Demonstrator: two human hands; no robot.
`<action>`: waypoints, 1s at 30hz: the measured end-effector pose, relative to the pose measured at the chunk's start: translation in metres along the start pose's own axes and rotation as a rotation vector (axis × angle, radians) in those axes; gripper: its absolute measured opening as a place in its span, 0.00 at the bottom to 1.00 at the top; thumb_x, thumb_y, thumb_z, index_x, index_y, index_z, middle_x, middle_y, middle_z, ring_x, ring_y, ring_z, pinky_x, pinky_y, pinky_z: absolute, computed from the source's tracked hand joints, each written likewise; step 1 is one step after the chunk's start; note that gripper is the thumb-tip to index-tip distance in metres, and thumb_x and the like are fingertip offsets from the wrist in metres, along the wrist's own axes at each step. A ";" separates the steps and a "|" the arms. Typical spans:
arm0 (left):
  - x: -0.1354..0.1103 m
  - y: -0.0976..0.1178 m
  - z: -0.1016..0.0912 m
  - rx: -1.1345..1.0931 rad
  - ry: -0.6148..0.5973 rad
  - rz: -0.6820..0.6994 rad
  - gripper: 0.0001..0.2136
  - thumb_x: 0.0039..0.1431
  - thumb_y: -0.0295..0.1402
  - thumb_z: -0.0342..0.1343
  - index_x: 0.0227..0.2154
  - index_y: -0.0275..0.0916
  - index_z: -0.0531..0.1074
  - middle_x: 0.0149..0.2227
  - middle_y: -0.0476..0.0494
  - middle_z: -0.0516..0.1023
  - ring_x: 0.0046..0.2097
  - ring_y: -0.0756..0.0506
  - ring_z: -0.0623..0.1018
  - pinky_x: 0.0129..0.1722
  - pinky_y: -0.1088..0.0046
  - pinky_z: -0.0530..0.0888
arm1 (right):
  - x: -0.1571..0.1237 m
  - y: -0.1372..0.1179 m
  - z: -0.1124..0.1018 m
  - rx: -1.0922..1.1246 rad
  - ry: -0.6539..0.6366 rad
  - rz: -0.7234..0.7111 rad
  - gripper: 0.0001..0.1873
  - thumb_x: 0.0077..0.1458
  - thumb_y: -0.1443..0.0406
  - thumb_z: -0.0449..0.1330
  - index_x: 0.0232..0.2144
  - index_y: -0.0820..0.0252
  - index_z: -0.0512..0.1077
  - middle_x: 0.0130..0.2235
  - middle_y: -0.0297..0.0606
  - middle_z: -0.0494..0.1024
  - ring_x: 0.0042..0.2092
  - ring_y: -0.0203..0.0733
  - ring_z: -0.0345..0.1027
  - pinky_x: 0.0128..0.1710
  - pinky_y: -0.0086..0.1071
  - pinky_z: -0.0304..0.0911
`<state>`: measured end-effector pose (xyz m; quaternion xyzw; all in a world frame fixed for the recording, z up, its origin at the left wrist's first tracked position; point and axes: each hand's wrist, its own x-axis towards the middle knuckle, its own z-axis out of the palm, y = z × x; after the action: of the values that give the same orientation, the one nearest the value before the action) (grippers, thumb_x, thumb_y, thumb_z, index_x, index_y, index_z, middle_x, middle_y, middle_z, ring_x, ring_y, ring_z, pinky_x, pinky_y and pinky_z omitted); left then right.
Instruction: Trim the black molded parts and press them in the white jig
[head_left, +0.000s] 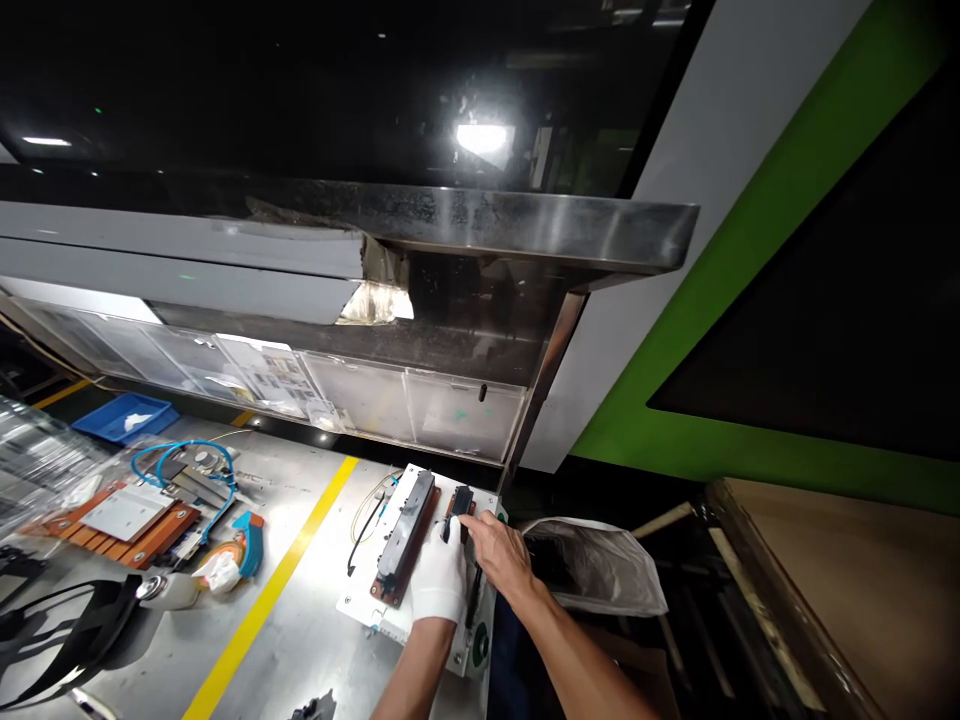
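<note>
A white fixture plate lies at the right end of the metal bench. On it a long grey-black plastic part rests on a brown block. To its right, a shorter black plastic part sits at a second brown mount. My left hand, in a white glove, is closed at the near end of this shorter part, its fingertips on it. From the right, my bare right hand reaches in with its thumb and forefinger at the same part and the other fingers curled. The hands partly hide the mount.
Left of the yellow tape line are an orange fixture with blue hoses, a tape dispenser, a bottle and black straps. A lined bin stands to the right. A metal ledge overhangs beyond the bench.
</note>
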<state>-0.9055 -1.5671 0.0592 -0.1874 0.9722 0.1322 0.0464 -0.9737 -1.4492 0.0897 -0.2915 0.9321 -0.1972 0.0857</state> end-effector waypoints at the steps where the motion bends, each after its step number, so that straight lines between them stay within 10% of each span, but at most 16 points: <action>1: 0.001 0.001 -0.001 0.004 0.000 -0.009 0.25 0.64 0.26 0.41 0.63 0.44 0.64 0.56 0.34 0.75 0.46 0.35 0.80 0.40 0.58 0.79 | 0.002 0.000 0.001 0.002 0.007 0.002 0.19 0.68 0.64 0.46 0.51 0.40 0.73 0.40 0.32 0.77 0.36 0.36 0.73 0.32 0.31 0.57; 5: 0.004 0.002 -0.006 -0.080 0.029 -0.021 0.26 0.66 0.32 0.43 0.67 0.42 0.57 0.54 0.30 0.76 0.46 0.33 0.80 0.42 0.53 0.79 | 0.003 0.002 0.006 0.106 0.108 0.034 0.21 0.69 0.64 0.44 0.55 0.42 0.72 0.43 0.34 0.77 0.40 0.39 0.74 0.37 0.31 0.64; 11: -0.031 -0.024 0.017 -0.458 0.571 0.054 0.23 0.65 0.39 0.52 0.59 0.31 0.62 0.54 0.29 0.76 0.56 0.40 0.77 0.58 0.58 0.76 | -0.038 0.004 0.020 0.493 0.266 0.084 0.24 0.67 0.62 0.47 0.62 0.55 0.66 0.57 0.44 0.73 0.58 0.46 0.68 0.60 0.41 0.63; 15: -0.070 -0.046 0.036 -0.343 0.588 0.196 0.17 0.64 0.33 0.55 0.54 0.35 0.66 0.52 0.32 0.77 0.56 0.41 0.78 0.55 0.57 0.79 | -0.073 -0.004 0.046 0.779 0.065 0.242 0.27 0.66 0.54 0.44 0.62 0.58 0.64 0.43 0.44 0.80 0.35 0.43 0.76 0.38 0.38 0.74; 19: -0.085 -0.053 0.034 -0.275 0.544 0.228 0.19 0.63 0.33 0.56 0.55 0.35 0.65 0.53 0.29 0.78 0.54 0.40 0.79 0.51 0.57 0.82 | -0.087 -0.016 0.070 1.006 0.044 0.368 0.33 0.63 0.45 0.46 0.59 0.60 0.64 0.38 0.42 0.79 0.22 0.36 0.68 0.20 0.30 0.64; 30: -0.073 -0.059 0.032 -0.042 0.598 0.424 0.16 0.63 0.23 0.50 0.52 0.32 0.73 0.44 0.26 0.82 0.40 0.40 0.84 0.39 0.63 0.83 | -0.086 -0.025 0.033 0.354 0.018 0.022 0.23 0.67 0.64 0.47 0.60 0.50 0.70 0.47 0.41 0.77 0.48 0.44 0.72 0.48 0.34 0.66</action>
<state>-0.8145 -1.5851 0.0248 -0.0128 0.9571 0.0981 -0.2722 -0.8816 -1.4282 0.0741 -0.2598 0.8867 -0.3597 0.1297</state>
